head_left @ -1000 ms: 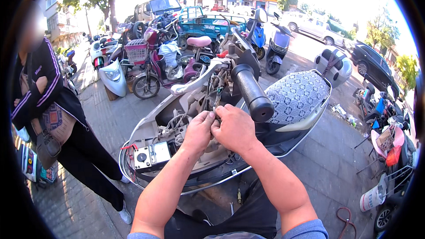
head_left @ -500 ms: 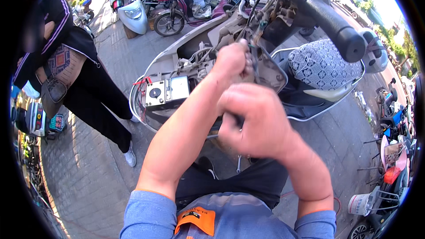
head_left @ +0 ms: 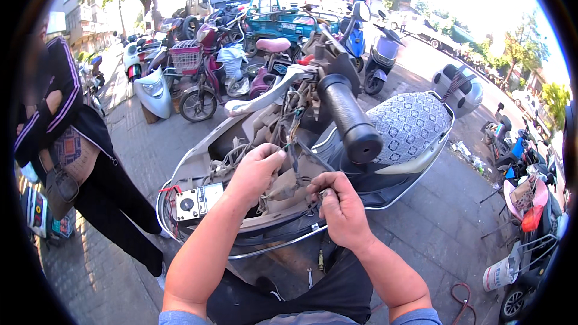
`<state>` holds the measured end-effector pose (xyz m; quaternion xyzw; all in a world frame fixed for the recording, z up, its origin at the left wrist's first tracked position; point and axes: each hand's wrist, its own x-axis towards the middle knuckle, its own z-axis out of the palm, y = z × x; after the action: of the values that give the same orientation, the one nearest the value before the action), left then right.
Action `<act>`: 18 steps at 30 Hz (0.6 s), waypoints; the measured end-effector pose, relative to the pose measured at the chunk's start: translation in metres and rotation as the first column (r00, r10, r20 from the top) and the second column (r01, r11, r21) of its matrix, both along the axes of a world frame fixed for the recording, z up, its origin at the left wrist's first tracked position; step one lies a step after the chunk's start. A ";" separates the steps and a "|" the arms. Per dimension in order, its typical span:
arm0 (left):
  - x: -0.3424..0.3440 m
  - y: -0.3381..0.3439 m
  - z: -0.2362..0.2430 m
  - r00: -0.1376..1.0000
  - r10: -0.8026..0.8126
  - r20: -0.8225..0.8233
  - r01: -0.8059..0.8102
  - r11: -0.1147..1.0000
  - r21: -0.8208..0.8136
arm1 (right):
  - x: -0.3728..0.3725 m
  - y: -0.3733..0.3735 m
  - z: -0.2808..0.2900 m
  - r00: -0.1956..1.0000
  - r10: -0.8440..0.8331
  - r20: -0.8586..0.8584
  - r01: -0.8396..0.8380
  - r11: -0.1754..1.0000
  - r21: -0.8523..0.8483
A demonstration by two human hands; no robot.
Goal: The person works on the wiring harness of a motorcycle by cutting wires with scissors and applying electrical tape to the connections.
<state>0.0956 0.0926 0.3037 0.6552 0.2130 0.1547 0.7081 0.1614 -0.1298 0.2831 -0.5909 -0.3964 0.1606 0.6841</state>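
Observation:
A scooter (head_left: 415,168) with its front panels off stands before me, and a bundle of wires (head_left: 293,121) hangs below its handlebar. My left hand (head_left: 257,171) is closed in a pinch at that bundle, seemingly on a thin wire. To its right, my right hand (head_left: 342,207) is also closed, thumb against forefinger, on something small and dark that is mostly hidden. An analog multimeter (head_left: 188,204) with a dial and red leads rests in the left part of the open front body, beside my left forearm. The black handlebar grip (head_left: 349,117) rises over my right hand.
A person in a dark jacket (head_left: 66,114) stands at the left with arms folded. On the ground lie a wrench (head_left: 310,278) and a small yellowish tool (head_left: 321,260). A white bucket (head_left: 501,274) is at the lower right. Parked scooters and a blue cargo tricycle (head_left: 283,27) stand behind.
The view has tilted up. My right hand, blurred above my left forearm before, has moved right and lower in the scooter's front. My left hand stays by the wires.

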 end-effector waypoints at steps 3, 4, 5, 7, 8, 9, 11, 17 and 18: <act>-0.009 -0.001 0.003 0.999 0.023 0.026 -0.026 0.993 0.113 | 0.018 0.006 0.001 0.958 -0.072 0.277 0.086 0.996 -0.038; -0.012 0.001 0.002 0.999 0.027 0.037 -0.032 0.990 0.140 | 0.020 0.006 -0.001 0.921 -0.072 0.382 0.098 0.994 -0.048; -0.013 0.002 0.008 0.999 0.039 0.000 -0.038 0.977 0.211 | 0.018 0.004 0.009 0.935 -0.092 0.342 0.125 0.989 -0.074; -0.021 0.000 0.007 0.995 0.095 -0.032 -0.076 0.919 0.387 | 0.027 0.009 0.015 0.860 -0.121 0.495 0.157 0.987 -0.031; -0.024 0.001 0.008 0.994 0.103 0.022 -0.100 0.856 0.507 | 0.028 0.012 0.022 0.827 -0.131 0.547 0.199 0.978 -0.067; -0.025 0.005 0.013 0.994 0.106 0.039 -0.111 0.864 0.491 | 0.033 0.022 0.030 0.764 -0.147 0.629 0.228 0.972 -0.050; -0.023 0.006 0.022 0.993 0.094 0.066 -0.115 0.838 0.534 | 0.049 0.043 0.030 0.629 -0.167 0.760 0.298 0.954 -0.038; -0.016 -0.008 0.058 0.996 0.079 0.048 -0.092 0.792 0.603 | 0.079 0.091 0.016 0.608 -0.197 0.769 0.184 0.977 0.105; -0.016 -0.009 0.062 0.996 0.069 0.058 -0.090 0.796 0.599 | 0.082 0.094 0.015 0.606 -0.186 0.773 0.174 0.980 0.099</act>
<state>0.0800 0.0833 0.3662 0.8336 0.1685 0.2545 0.4603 0.2437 -0.0360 0.2985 -0.6340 -0.5927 -0.1828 0.4619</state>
